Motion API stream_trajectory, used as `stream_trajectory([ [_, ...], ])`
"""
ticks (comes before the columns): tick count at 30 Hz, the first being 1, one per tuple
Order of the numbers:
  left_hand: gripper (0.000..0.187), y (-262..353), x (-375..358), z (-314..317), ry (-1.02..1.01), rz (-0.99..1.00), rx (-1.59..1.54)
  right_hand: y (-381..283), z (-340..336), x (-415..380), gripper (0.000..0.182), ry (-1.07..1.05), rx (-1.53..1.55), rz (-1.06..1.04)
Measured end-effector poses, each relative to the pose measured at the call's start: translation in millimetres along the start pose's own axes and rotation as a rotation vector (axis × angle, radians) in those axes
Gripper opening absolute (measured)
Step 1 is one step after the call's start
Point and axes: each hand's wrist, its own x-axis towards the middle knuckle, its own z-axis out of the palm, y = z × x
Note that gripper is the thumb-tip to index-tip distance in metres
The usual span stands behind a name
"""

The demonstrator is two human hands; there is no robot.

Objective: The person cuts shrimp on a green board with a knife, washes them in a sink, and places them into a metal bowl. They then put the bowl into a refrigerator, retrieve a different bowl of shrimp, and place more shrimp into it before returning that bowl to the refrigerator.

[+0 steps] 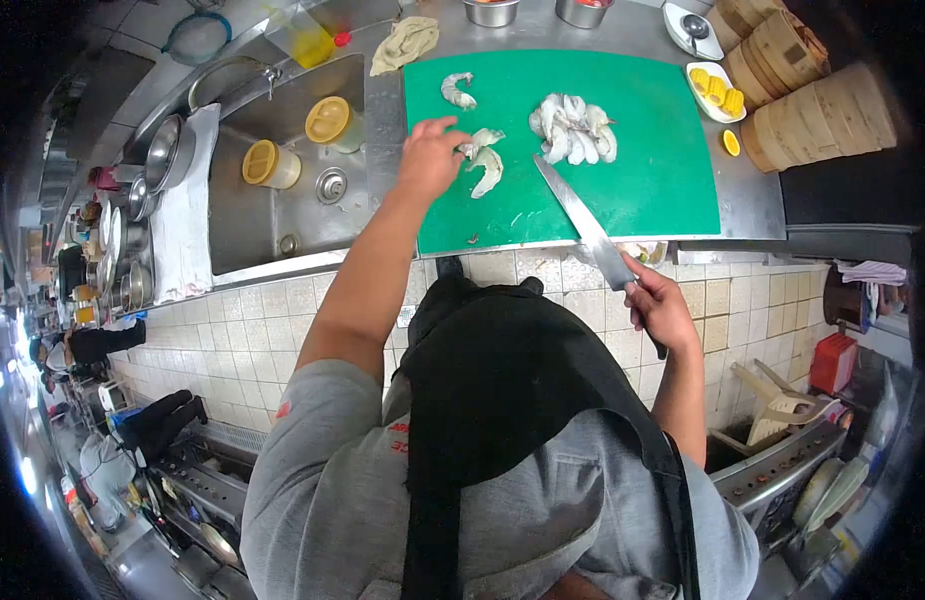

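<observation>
My right hand (664, 308) is wrapped round the dark handle of a long kitchen knife (589, 228). Its blade slants up and left over the green cutting board (652, 185), the tip near a pile of peeled shrimp (574, 130). At the left of the board, my left hand (432, 155) has its fingertips closed on the end of a shrimp (485, 138). Just below that one lies another shrimp (488, 174), curved and pale. A separate grey shrimp (458, 91) rests near the board's top left corner.
Left of the board is a steel sink (272, 215) holding two yellow-lidded containers (330, 120). A cloth (404, 46) lies behind it. On the right stand bamboo steamers (822, 115), a dish of corn pieces (715, 90) and a cut lemon (730, 143). Metal bowls (492, 12) sit at the back.
</observation>
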Motion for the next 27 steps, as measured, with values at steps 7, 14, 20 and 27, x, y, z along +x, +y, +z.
stream_trajectory([
  [7, 0.025, 12, 21, -28, -0.323, -0.401, -0.423, 11, 5, -9, 0.047, 0.009, 0.032, 0.010],
  [14, 0.037, -26, 4, -31, -0.470, -0.913, -0.730, 16, 8, -11, 0.047, 0.005, 0.085, 0.025],
  [20, 0.031, -40, -15, -35, -0.372, -0.979, -0.789, 15, 6, -8, 0.048, -0.004, 0.049, 0.009],
  [27, 0.019, -35, -28, -28, -0.150, -0.656, -0.399, 14, 5, -7, 0.048, -0.004, 0.043, -0.002],
])
